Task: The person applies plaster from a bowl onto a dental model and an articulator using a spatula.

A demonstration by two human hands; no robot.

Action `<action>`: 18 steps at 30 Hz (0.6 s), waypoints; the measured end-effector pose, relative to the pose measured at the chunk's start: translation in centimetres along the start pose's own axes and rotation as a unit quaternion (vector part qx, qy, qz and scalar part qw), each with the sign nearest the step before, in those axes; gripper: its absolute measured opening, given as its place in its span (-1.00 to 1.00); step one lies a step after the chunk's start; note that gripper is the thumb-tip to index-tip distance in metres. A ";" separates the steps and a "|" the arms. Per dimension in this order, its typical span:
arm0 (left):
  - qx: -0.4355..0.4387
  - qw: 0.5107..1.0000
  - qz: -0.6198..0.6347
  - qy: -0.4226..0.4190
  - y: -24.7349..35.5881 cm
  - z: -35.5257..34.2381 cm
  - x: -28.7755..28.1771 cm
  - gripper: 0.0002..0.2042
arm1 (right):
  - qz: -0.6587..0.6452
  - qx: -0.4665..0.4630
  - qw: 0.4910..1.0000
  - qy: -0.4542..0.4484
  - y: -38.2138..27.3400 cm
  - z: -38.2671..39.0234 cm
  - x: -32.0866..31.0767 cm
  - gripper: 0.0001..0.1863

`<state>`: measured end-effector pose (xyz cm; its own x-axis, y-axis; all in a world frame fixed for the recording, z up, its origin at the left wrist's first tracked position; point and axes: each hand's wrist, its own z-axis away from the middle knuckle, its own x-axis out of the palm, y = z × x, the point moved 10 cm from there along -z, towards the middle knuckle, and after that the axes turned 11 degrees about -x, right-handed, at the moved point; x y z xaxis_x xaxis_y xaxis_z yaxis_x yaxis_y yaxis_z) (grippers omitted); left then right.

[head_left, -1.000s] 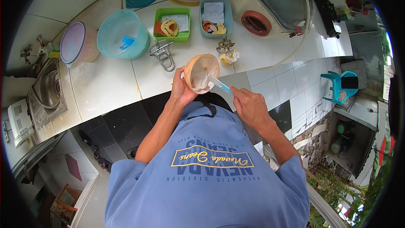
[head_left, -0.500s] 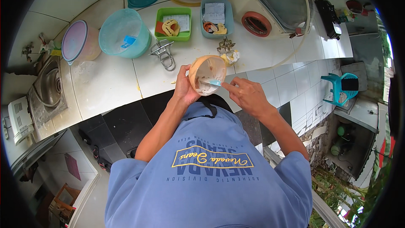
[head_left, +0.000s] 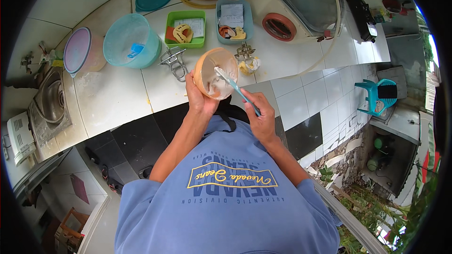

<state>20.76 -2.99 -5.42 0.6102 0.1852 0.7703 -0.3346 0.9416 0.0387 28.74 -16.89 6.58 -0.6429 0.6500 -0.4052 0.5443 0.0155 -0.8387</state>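
Note:
My left hand (head_left: 201,99) grips an orange flexible bowl (head_left: 205,68), tilted up to show white paste smeared inside. My right hand (head_left: 258,113) holds a light blue spatula (head_left: 238,89) whose paste-coated end is in the bowl. Just behind the bowl, a metal hinged frame (head_left: 173,61) lies on the tiled counter (head_left: 113,99), and a second metal fixture (head_left: 247,59) with yellow and white material attached stands to the right.
Behind are a green tray (head_left: 185,19) with yellow casts, a blue tray (head_left: 234,14), a turquoise tub (head_left: 132,37) and a lidded tub (head_left: 84,51). A sink (head_left: 49,103) is left, a boxy machine (head_left: 296,7) back right, a teal stool (head_left: 372,99) beyond.
The bowl and my left hand have shifted left and up. My right hand has turned and moved left, with the spatula now angled up toward the bowl's upper part.

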 end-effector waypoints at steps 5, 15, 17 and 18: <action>0.070 0.997 0.009 -0.016 2.3 1.3 2.4 -0.53 | 0.139 -0.046 0.983 -0.109 -2.2 2.4 -0.8 -0.45; 0.126 0.982 -0.132 -0.055 3.9 4.2 5.6 -0.48 | 0.140 -0.018 0.970 -0.200 -3.2 -5.7 -2.4 -0.59; 0.159 0.971 -0.178 -0.026 4.2 4.7 5.7 -0.47 | 0.025 -0.005 0.972 -0.233 -2.1 -5.3 -0.8 -0.61; 0.158 0.971 -0.175 -0.028 4.0 4.7 5.5 -0.47 | 0.028 -0.005 0.972 -0.235 -2.1 -5.2 -0.5 -0.61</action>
<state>19.40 0.48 1.95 0.6895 -0.1550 0.7075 -0.3222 0.8092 0.4913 30.75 -13.26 10.43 -0.7863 0.2319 -0.5727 0.5885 -0.0013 -0.8085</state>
